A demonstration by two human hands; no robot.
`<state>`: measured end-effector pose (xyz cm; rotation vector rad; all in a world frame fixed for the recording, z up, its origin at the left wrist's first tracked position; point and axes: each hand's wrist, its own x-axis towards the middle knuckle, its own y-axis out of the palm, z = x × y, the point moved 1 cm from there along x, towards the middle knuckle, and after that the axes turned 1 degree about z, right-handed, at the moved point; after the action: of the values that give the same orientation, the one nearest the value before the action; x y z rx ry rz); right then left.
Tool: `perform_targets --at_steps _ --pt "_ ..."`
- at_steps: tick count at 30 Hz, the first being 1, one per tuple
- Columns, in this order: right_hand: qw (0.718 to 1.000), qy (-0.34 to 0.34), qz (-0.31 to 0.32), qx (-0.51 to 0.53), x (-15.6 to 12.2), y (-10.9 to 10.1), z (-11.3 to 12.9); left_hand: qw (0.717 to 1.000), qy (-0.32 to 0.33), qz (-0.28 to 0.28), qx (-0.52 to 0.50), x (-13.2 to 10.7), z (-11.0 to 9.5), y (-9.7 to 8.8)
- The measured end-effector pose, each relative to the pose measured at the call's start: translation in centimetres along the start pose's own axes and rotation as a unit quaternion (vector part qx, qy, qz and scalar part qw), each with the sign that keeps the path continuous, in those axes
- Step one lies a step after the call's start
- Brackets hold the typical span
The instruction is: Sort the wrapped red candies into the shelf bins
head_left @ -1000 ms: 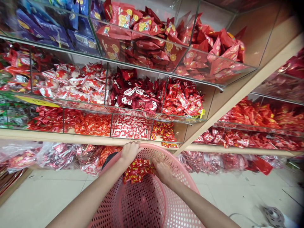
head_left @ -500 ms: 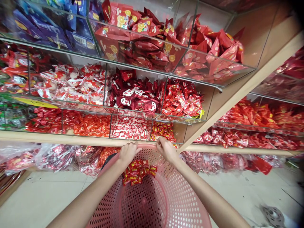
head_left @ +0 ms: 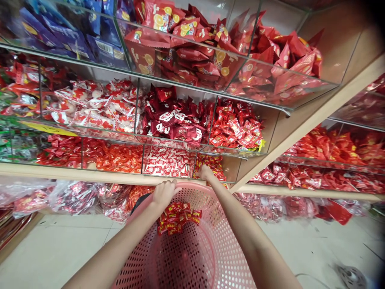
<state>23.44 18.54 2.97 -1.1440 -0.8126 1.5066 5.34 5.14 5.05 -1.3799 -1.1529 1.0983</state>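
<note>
My left hand [head_left: 164, 193] grips the far rim of a pink perforated plastic basket [head_left: 228, 257], fingers curled over the edge. A small heap of red-and-yellow wrapped candies [head_left: 177, 216] lies inside the basket against that rim. My right hand [head_left: 207, 172] reaches past the rim into the lowest glass bin, among the same red-and-yellow candies [head_left: 214, 163]. Its fingers are buried in the wrappers, so whether they are closed is hidden.
Glass-fronted shelf bins hold red snack packets: dark red ones [head_left: 171, 118], white-and-red ones [head_left: 96, 106], large orange-printed bags [head_left: 192, 44], blue packs [head_left: 69, 36]. A wooden shelf edge [head_left: 78, 174] runs below. Clear bags of candy [head_left: 72, 196] sit on the tiled floor [head_left: 54, 245].
My right hand left the candy heap in the basket, rose over the rim and went forward into the lowest bin. The left hand stayed on the rim.
</note>
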Motion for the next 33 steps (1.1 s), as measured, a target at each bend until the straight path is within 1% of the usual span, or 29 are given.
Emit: perform_targets --at_steps 3,10,18,25,30,32,33 --pt "1.000 -0.003 0.005 0.010 0.1 0.2 -0.3 1.000 0.001 -0.004 -0.003 0.1 0.0 0.2" --pt "0.998 -0.037 0.003 0.045 0.4 0.8 -0.8 1.000 -0.001 -0.005 -0.001 0.1 0.1 0.4" --pt "0.994 -0.060 -0.039 0.082 0.6 0.9 -1.6 1.000 -0.007 0.002 0.000 0.0 -0.1 0.0" --pt "0.988 -0.080 -0.027 0.130 0.3 1.0 -1.3 1.000 -0.013 0.017 -0.007 -0.1 -0.3 -0.2" --pt "0.980 -0.096 -0.039 0.172 -0.4 0.3 -1.3 1.000 -0.011 0.006 -0.004 -0.1 -0.1 0.0" --pt "0.968 -0.109 -0.042 0.223 -1.1 -0.5 -1.6 1.000 -0.011 0.002 -0.004 0.0 0.0 0.1" --pt "0.955 -0.118 -0.045 0.269 -1.7 -0.9 -1.7 1.000 -0.011 0.001 -0.003 0.0 0.0 0.1"
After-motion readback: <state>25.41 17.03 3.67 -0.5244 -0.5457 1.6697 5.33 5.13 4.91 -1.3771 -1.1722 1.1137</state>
